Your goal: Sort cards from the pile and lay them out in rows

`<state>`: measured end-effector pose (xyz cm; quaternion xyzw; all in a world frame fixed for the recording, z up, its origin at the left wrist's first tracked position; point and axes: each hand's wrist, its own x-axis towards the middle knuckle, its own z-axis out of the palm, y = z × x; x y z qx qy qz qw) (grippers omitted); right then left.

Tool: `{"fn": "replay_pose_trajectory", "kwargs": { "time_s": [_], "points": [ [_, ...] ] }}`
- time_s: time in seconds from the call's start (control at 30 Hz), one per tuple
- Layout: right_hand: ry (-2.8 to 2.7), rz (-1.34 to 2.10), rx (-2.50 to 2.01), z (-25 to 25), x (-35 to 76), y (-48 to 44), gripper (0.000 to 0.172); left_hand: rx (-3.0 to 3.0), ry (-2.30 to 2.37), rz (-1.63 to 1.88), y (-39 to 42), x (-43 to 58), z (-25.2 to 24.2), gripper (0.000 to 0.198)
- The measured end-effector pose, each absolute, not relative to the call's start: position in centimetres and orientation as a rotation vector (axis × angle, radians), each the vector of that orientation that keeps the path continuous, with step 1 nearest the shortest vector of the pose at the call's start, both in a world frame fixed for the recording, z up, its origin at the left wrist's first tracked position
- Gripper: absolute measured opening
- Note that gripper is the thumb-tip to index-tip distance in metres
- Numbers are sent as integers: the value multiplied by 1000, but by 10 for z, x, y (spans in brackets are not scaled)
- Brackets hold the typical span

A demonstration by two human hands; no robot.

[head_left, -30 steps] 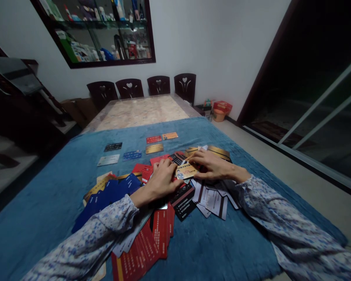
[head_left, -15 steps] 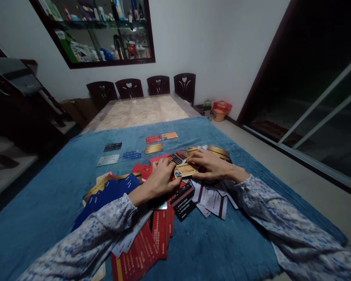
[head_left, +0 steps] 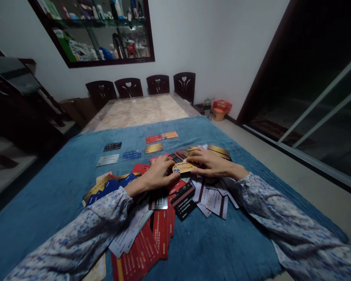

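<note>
In the head view, the only one given, a person works with both bare hands over a blue cloth (head_left: 228, 246) on a table (head_left: 146, 109). The task's thing, a yellow card (head_left: 183, 167), is between the two hands, above a spread heap of other cards; whether its lower edge touches the heap, I cannot tell. The left hand (head_left: 155, 174) has its thumb and fingers narrow around the left end of this card, and the right hand (head_left: 210, 163) pinches the right end in a similar way. To do this handling well, I would keep the grip light and at the ends only, so the printed face stays readable, and I would keep the wrists high, because the sleeves could push the white cards (head_left: 213, 201) or the blue cards (head_left: 101, 196) out of their places. The black card (head_left: 183, 201) with a stripe lies just below the hands and may also slip. Beyond the heap, six cards lie singly, among them an orange card (head_left: 170, 135). As for containers, a wall cabinet (head_left: 150, 35) holds bottles and a flask-like vessel (head_left: 117, 45) on its shelves; on the floor, an orange bucket (head_left: 218, 115) has something red (head_left: 222, 105) at its top, its inside hidden.
</note>
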<state>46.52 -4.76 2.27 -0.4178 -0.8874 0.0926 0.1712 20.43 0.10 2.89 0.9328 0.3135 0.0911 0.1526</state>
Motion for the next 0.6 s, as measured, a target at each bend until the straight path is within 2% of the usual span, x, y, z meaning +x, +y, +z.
{"fn": "replay_pose_trajectory", "kwargs": {
  "time_s": [0.43,0.6],
  "points": [
    [-2586,171,-1153,26,467,-39,38,2805,837,232,15,204,26,24],
    [-2601,248,-1202,37,468,-30,38,2775,814,257,27,206,35,24]
  ]
}}
